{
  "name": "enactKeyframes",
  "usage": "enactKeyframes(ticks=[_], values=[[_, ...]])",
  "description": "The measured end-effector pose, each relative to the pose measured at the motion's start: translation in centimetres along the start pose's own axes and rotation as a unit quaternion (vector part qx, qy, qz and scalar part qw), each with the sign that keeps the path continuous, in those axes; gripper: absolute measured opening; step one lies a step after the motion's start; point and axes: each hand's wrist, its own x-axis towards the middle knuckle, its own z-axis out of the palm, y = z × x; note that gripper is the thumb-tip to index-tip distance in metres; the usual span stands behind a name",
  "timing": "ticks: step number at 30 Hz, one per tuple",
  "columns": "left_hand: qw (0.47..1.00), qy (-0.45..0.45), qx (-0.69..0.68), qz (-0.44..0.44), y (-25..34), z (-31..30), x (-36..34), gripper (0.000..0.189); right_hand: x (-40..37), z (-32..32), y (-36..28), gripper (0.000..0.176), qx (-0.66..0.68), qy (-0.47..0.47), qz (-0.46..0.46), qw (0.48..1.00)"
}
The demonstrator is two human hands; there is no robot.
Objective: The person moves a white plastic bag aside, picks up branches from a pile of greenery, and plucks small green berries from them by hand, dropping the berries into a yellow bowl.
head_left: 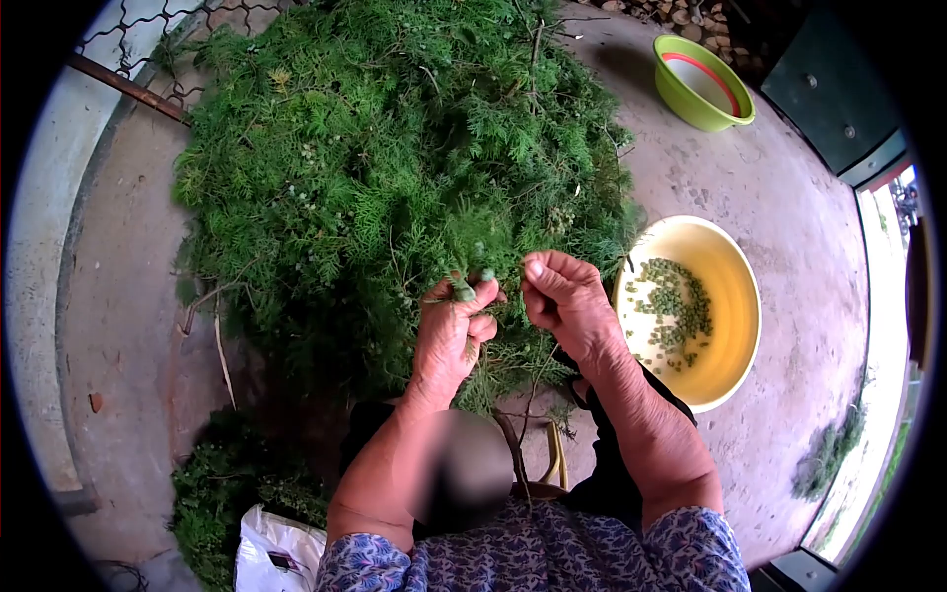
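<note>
In the head view, my left hand point(449, 335) is closed on a small evergreen sprig point(462, 288) with pale green cones on it. To its right, my right hand point(574, 304) is pinched, thumb against forefinger, a short gap away from the sprig; whatever lies between those fingertips is too small to make out. Both hands are over the near edge of a large heap of cut evergreen branches point(395, 148). Just right of my right forearm stands a yellow basin point(735, 335), with many small green cones point(676, 306) scattered on its bottom.
A green basin point(681, 104) with a red-rimmed one inside stands at the back right. More cut greenery point(232, 483) and a white bag point(266, 543) lie at lower left. A loose sprig point(829, 454) is on the concrete floor at right. A metal grille point(128, 44) borders the upper left.
</note>
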Motion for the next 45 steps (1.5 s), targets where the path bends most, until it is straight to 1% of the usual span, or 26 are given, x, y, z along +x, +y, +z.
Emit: enactKeyframes(ticks=[1, 2, 4, 5, 7, 9, 11, 14, 15, 17, 18, 20, 21, 23, 24, 26, 29, 31, 36, 38, 39, 41, 42, 44, 45], values=[[1.0, 0.012, -0.012, -0.019, 0.2, 0.1, 0.0, 0.007, 0.1, -0.2, 0.1, 0.012, 0.055, -0.003, 0.002, 0.998], [0.999, -0.002, -0.03, -0.018, 0.3, 0.2, -0.1, 0.007, 0.1, -0.2, 0.0, 0.012, 0.056, -0.003, 0.002, 0.998], [0.999, -0.012, -0.033, -0.026, 0.2, 0.2, -0.1, 0.007, 0.1, -0.2, -0.4, 0.013, 0.116, 0.008, 0.01, 0.993], [0.999, -0.02, -0.038, -0.034, 0.2, 0.2, -0.1, 0.007, 0.2, -0.2, -0.6, 0.013, 0.116, 0.01, 0.008, 0.993], [0.998, -0.034, -0.026, -0.043, 0.1, -0.1, 0.1, 0.008, 0.3, -0.2, -0.8, 0.016, 0.079, -0.008, 0.027, 0.996], [0.997, -0.047, -0.015, -0.051, 0.1, -0.1, 0.1, 0.008, 0.4, -0.5, -0.4, 0.024, 0.03, -0.047, 0.058, 0.997], [0.998, -0.013, 0.008, -0.056, 0.3, 0.2, 0.0, 0.01, 0.3, -0.5, -0.2, 0.025, 0.02, -0.064, 0.055, 0.996], [0.997, -0.02, -0.003, -0.08, 0.4, -0.4, 0.4, 0.01, 0.3, -0.5, -0.3, 0.022, -0.008, -0.091, 0.043, 0.995], [0.997, -0.02, -0.002, -0.081, 0.4, -0.3, 0.4, 0.01, 0.3, -0.6, -0.3, 0.022, -0.008, -0.091, 0.043, 0.995], [0.997, -0.017, 0.003, -0.078, 0.5, -0.2, 0.2, 0.011, 0.4, -0.9, -0.3, 0.02, 0.0, -0.12, 0.025, 0.992], [0.997, -0.017, 0.003, -0.077, 0.6, 0.0, 0.1, 0.011, 0.4, -0.8, -0.3, 0.02, 0.0, -0.12, 0.026, 0.992], [0.999, -0.004, 0.017, -0.041, 0.5, 0.3, -0.1, 0.013, 0.2, -0.6, -0.2, 0.018, 0.015, -0.108, 0.014, 0.994], [0.999, -0.004, 0.016, -0.041, 0.4, 0.3, -0.1, 0.013, 0.2, -0.6, -0.1, 0.018, 0.015, -0.108, 0.013, 0.994], [1.0, -0.003, 0.008, -0.018, 0.2, 0.0, -0.1, 0.017, 0.4, -0.7, 0.4, 0.017, 0.102, -0.091, 0.04, 0.99], [1.0, -0.002, -0.001, -0.02, 0.0, -0.2, 0.1, 0.021, 0.4, -0.7, 0.5, 0.017, 0.101, -0.092, 0.04, 0.99], [1.0, 0.0, -0.003, -0.018, -0.1, -0.1, 0.1, 0.021, 0.5, -0.7, 0.6, 0.017, 0.143, -0.1, 0.034, 0.984], [1.0, -0.008, 0.0, -0.018, 0.0, -0.3, -0.1, 0.019, 0.5, -0.8, 0.5, 0.017, 0.138, -0.119, 0.042, 0.982], [0.999, -0.037, -0.01, -0.018, 0.0, -0.3, -0.1, 0.015, 0.4, -0.8, 0.5, 0.017, 0.144, -0.122, 0.045, 0.981], [0.999, -0.032, 0.005, -0.017, -0.3, -0.3, 0.1, 0.011, 0.0, -0.3, 0.2, 0.018, 0.138, -0.115, 0.044, 0.983], [1.0, -0.026, 0.002, -0.008, -0.1, 0.0, 0.0, 0.01, -0.3, 0.4, 0.3, 0.017, 0.087, -0.084, -0.003, 0.993], [0.999, -0.025, 0.02, -0.008, 0.1, 0.3, -0.2, 0.01, -0.4, 0.4, 0.2, 0.017, 0.087, -0.084, -0.003, 0.993], [0.999, -0.023, 0.038, -0.01, -0.1, 0.5, -0.2, 0.01, -0.6, 0.3, 0.0, 0.016, 0.032, -0.066, -0.016, 0.997], [0.999, -0.019, 0.043, -0.003, -0.4, 0.3, -0.2, 0.009, -0.6, 0.2, 0.0, 0.016, 0.032, -0.065, -0.016, 0.997], [0.999, -0.014, 0.048, 0.003, -0.8, 0.0, -0.1, 0.008, -0.5, -0.1, 0.3, 0.016, 0.097, -0.074, 0.006, 0.992], [0.999, -0.016, 0.044, 0.005, -0.9, -0.2, -0.1, 0.007, -0.3, -0.3, 0.5, 0.016, 0.097, -0.074, 0.006, 0.993]])
